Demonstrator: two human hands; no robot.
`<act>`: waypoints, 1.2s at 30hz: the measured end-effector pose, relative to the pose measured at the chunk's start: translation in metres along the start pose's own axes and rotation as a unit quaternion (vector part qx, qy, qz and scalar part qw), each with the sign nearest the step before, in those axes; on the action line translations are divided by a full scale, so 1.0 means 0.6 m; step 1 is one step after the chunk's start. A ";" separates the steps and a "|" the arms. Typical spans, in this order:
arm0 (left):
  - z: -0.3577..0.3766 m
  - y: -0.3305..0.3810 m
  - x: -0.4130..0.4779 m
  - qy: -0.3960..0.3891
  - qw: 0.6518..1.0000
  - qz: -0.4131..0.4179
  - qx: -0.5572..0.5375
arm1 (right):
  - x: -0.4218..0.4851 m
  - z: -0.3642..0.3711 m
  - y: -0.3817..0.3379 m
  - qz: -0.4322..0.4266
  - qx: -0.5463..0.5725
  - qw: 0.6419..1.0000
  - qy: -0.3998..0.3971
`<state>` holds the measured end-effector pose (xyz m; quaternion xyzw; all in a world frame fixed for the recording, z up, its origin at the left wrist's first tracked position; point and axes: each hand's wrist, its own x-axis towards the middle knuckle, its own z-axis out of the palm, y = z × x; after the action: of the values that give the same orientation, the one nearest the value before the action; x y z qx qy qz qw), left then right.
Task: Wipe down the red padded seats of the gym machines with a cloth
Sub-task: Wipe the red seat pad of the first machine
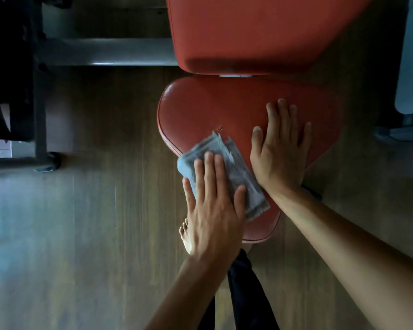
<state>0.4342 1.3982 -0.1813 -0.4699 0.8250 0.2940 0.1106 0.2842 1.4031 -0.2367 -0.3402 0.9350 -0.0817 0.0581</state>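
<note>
A red padded seat [210, 106] fills the middle of the head view, wide at the far end and narrow toward me. Behind it rises the red padded backrest [260, 32]. A folded grey-blue cloth [234, 160] lies on the seat's near left part, slightly blurred. My left hand [212, 210] lies flat on the cloth with its fingers spread, pressing it onto the seat. My right hand [281, 151] rests flat and bare on the seat just right of the cloth, fingers apart.
Wooden floor [105, 210] surrounds the seat. A grey machine frame bar [105, 52] runs across at the upper left, with a dark post and foot [45, 160] at the left. Another pale machine part [410, 67] stands at the right. My bare foot [185, 236] is under the seat's near end.
</note>
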 end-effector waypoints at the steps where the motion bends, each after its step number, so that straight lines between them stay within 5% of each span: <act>1: 0.000 -0.007 -0.011 -0.011 1.000 0.002 0.007 | 0.000 -0.001 0.000 0.000 0.001 1.000 -0.002; 8: -0.031 -0.043 0.142 0.017 0.998 0.023 0.049 | 0.003 0.001 0.006 -0.005 0.008 1.000 -0.009; 14: -0.008 -0.014 0.008 -0.006 1.000 -0.009 -0.004 | 0.005 0.001 0.000 0.005 0.021 1.000 -0.007; 21: -0.024 -0.031 0.143 0.031 0.998 0.003 0.053 | 0.006 -0.001 0.003 -0.004 0.017 1.000 -0.020; 28: -0.001 -0.023 0.012 -0.006 0.999 0.033 0.038 | 0.008 -0.003 0.003 0.003 0.050 0.999 -0.021; 36: -0.033 -0.047 0.221 0.079 0.990 0.056 0.106 | 0.005 -0.003 0.016 -0.016 0.035 0.999 -0.010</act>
<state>0.3894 1.2814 -0.2368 -0.4303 0.8826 0.1728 0.0771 0.2756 1.4087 -0.2368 -0.3534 0.9255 -0.1117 0.0784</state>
